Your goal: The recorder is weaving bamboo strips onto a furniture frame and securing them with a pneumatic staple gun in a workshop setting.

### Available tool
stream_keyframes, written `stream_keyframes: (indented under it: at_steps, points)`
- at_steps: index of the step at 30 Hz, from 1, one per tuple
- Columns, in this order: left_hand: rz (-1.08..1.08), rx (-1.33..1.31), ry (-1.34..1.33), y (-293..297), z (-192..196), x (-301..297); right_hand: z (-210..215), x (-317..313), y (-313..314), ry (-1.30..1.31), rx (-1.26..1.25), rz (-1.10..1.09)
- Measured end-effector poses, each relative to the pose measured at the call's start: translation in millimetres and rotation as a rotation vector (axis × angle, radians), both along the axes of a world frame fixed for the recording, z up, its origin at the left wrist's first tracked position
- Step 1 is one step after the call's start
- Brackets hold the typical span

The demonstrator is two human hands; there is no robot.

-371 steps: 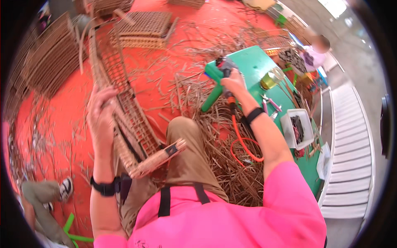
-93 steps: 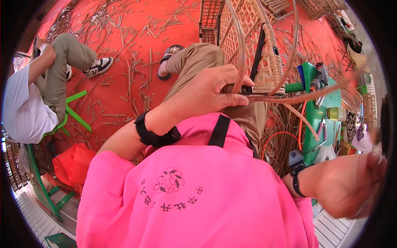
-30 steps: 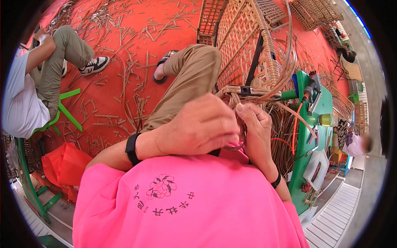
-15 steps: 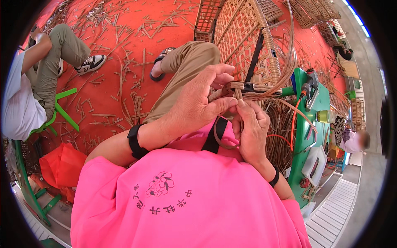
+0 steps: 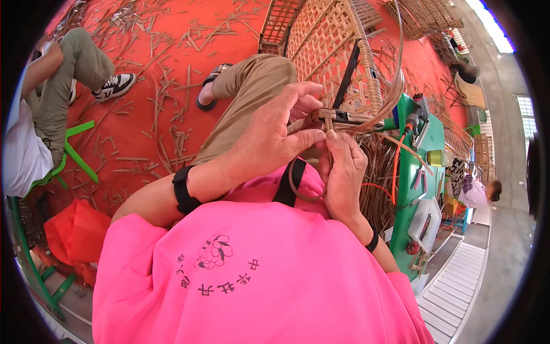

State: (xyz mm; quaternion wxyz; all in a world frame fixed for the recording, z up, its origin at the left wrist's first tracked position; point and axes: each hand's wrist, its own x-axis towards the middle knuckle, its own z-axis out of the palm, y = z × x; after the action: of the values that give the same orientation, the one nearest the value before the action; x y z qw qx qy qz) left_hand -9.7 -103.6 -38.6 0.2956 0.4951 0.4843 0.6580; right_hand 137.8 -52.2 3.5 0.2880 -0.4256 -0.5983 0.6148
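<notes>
A large woven rattan frame (image 5: 331, 63) leans before me, its near corner bar (image 5: 346, 117) wrapped in tan strips beside a black metal brace (image 5: 348, 73). My left hand (image 5: 274, 127) curls its fingers around the end of that bar, thumb pressed from the near side. Against that thumb, my right hand (image 5: 345, 172) pinches a narrow rattan strip (image 5: 328, 125) that runs around the bar. The strip's loose length (image 5: 293, 182) hangs in a loop in front of my pink shirt. Some fingertips of both hands are hidden behind the bar.
Long loose strands (image 5: 395, 80) arc up at the frame's right. A green table (image 5: 405, 212) there carries a power tool (image 5: 413, 120), a yellow-green cup (image 5: 436, 158) and a clear tray (image 5: 425, 221). Cut scraps litter the red floor (image 5: 137, 135). Another person's knee (image 5: 80, 49) is at left.
The whole view has shifted slightly, with the scene sliding left. My hands keep nearly the same hold at the bar, and the right fingers have moved only a little.
</notes>
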Motion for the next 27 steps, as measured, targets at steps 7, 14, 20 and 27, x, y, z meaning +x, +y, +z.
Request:
stream_keyframes:
  at_steps: [7, 14, 20, 27]
  points:
    - [-0.020, 0.020, -0.009, 6.5, 0.1, 0.1, -1.6, -0.6, 1.7, -0.015, 0.018, -0.050]
    - [-0.007, 0.032, 0.040, 7.9, -3.4, -0.1, -1.5, -1.2, 1.8, -0.020, 0.039, -0.118]
    - [-0.018, 0.009, 0.015, 6.6, 0.1, 0.5, 0.8, -3.4, 3.7, -0.055, 0.133, -0.129]
    - [-0.025, 0.038, -0.002, 4.3, -2.2, -2.7, -6.7, -4.7, 2.0, -0.093, 0.192, -0.065]
